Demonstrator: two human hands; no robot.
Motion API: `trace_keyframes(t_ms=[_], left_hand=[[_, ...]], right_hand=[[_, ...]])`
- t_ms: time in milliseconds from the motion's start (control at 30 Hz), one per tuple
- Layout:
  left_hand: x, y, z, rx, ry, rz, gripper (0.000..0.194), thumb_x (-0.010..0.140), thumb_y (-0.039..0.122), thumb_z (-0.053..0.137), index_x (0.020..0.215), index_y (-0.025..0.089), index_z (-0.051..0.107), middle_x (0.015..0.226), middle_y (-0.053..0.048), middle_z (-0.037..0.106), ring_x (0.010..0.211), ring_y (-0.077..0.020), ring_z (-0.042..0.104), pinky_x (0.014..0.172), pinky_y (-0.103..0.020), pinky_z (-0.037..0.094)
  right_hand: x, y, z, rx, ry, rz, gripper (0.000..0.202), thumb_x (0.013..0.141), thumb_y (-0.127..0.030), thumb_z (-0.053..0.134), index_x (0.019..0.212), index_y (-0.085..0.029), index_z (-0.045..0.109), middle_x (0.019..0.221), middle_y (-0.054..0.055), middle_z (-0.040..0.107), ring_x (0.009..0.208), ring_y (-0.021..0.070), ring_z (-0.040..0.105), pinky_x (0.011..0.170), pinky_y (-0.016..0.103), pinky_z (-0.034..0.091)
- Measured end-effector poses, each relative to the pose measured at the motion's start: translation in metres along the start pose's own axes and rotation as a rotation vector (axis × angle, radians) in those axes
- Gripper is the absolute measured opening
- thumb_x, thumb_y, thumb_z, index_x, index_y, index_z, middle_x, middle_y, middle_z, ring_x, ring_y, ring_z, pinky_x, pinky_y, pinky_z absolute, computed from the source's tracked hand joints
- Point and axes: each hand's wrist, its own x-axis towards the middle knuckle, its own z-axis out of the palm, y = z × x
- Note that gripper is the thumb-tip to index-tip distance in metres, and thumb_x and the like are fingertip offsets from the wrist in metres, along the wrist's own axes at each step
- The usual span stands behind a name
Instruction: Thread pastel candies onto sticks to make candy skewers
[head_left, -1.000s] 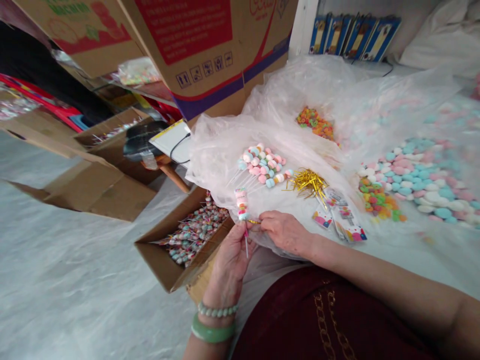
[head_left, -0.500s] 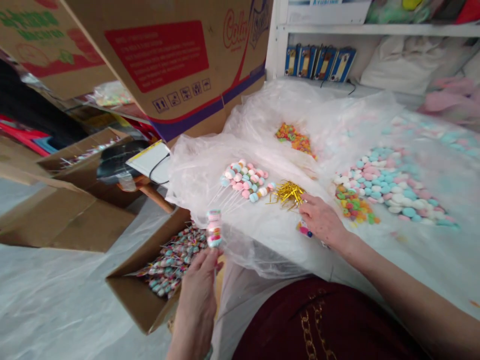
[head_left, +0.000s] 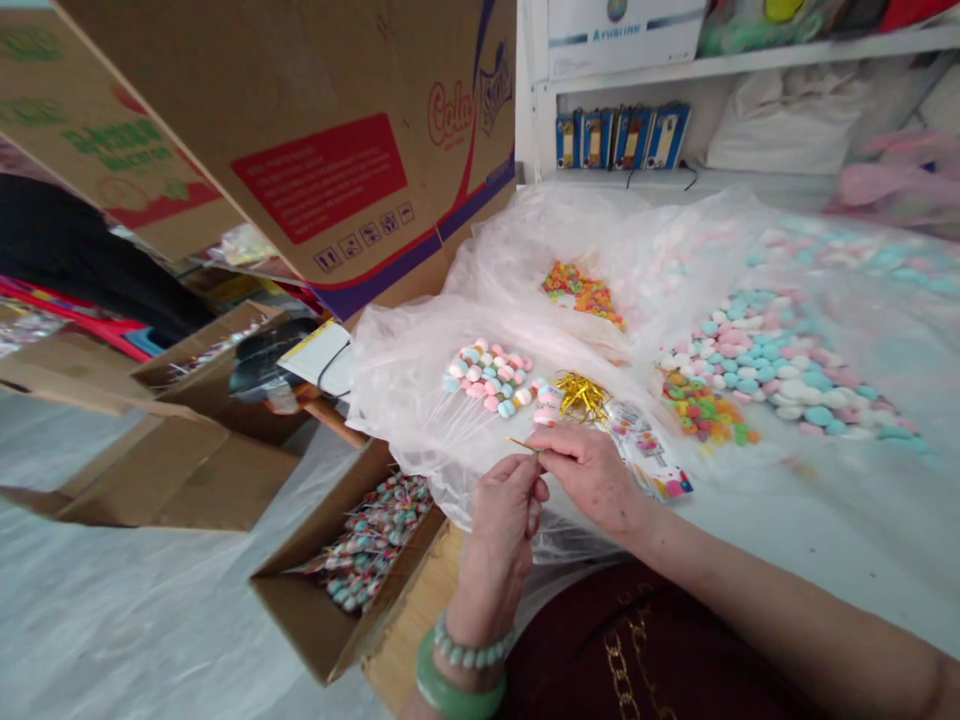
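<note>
My left hand (head_left: 504, 515) is closed, its fingertips meeting those of my right hand (head_left: 589, 475). Just above them shows the pink and white top of a wrapped marshmallow stick (head_left: 547, 407); its lower part is hidden by my fingers. A gold twist tie (head_left: 521, 443) pokes out at my right fingertips, which pinch it. Behind the hands lie a heap of gold twist ties (head_left: 583, 397) and printed clear bags (head_left: 651, 452). Bare marshmallow sticks (head_left: 491, 375) are bunched to the left, their white sticks pointing toward me.
Loose marshmallows (head_left: 772, 360) and fruit-coloured candy rings (head_left: 705, 408) are spread at right, with more rings (head_left: 581, 292) farther back. Low at left, an open carton (head_left: 300, 610) holds many wrapped sticks. A tall cardboard box (head_left: 322, 130) stands behind. Plastic sheeting covers the table.
My left hand has carried the marshmallow stick right, from above the carton to the table. My right hand has left the gold heap with a tie, and both hands now meet.
</note>
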Motion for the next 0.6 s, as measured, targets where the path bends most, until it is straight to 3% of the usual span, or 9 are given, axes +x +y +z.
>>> trace_keyframes(t_ms=[167, 333, 467, 533, 600], left_hand=[[0.003, -0.016, 0.006, -0.034, -0.076, 0.003, 0.031, 0.07, 0.043, 0.065, 0.068, 0.014, 0.055, 0.048, 0.006, 0.05, 0.029, -0.0011, 0.027, 0.031, -0.016, 0.014], [0.008, -0.022, 0.005, -0.089, -0.046, 0.027, 0.034, 0.068, 0.044, 0.067, 0.06, 0.015, 0.051, 0.047, 0.006, 0.045, 0.032, -0.0016, 0.027, 0.033, -0.018, 0.016], [0.006, -0.023, 0.008, -0.113, 0.035, 0.086, 0.04, 0.062, 0.049, 0.07, 0.056, 0.016, 0.049, 0.047, 0.006, 0.042, 0.037, -0.0028, 0.029, 0.037, -0.018, 0.02], [0.005, -0.028, 0.01, -0.129, 0.059, 0.096, 0.044, 0.06, 0.054, 0.07, 0.054, 0.017, 0.048, 0.045, 0.006, 0.039, 0.038, -0.0038, 0.029, 0.039, -0.019, 0.021], [0.009, -0.034, 0.009, -0.157, 0.08, 0.118, 0.049, 0.057, 0.06, 0.07, 0.052, 0.018, 0.046, 0.044, 0.004, 0.04, 0.04, -0.0056, 0.032, 0.041, -0.021, 0.025]], right_hand=[[-0.001, 0.022, -0.008, -0.083, -0.074, 0.089, 0.03, 0.08, -0.009, 0.051, 0.089, -0.026, 0.075, 0.094, 0.001, 0.072, 0.09, 0.0176, 0.064, 0.085, 0.03, 0.047], [-0.003, 0.019, -0.004, -0.233, -0.223, 0.067, 0.033, 0.079, -0.009, 0.046, 0.09, -0.026, 0.073, 0.095, 0.001, 0.071, 0.09, 0.0175, 0.062, 0.084, 0.029, 0.046], [-0.013, 0.023, 0.009, -0.095, -0.021, 0.149, 0.034, 0.079, -0.014, 0.046, 0.106, -0.023, 0.066, 0.085, 0.002, 0.069, 0.079, 0.0173, 0.062, 0.078, 0.03, 0.047], [-0.02, 0.033, 0.016, 0.056, 0.086, 0.254, 0.035, 0.078, -0.022, 0.053, 0.112, -0.022, 0.059, 0.065, -0.002, 0.061, 0.06, 0.0163, 0.058, 0.062, 0.029, 0.047], [-0.023, 0.047, 0.022, 0.323, 0.087, 0.335, 0.038, 0.074, -0.029, 0.06, 0.111, -0.021, 0.055, 0.052, -0.006, 0.05, 0.049, 0.0156, 0.053, 0.049, 0.027, 0.043]])
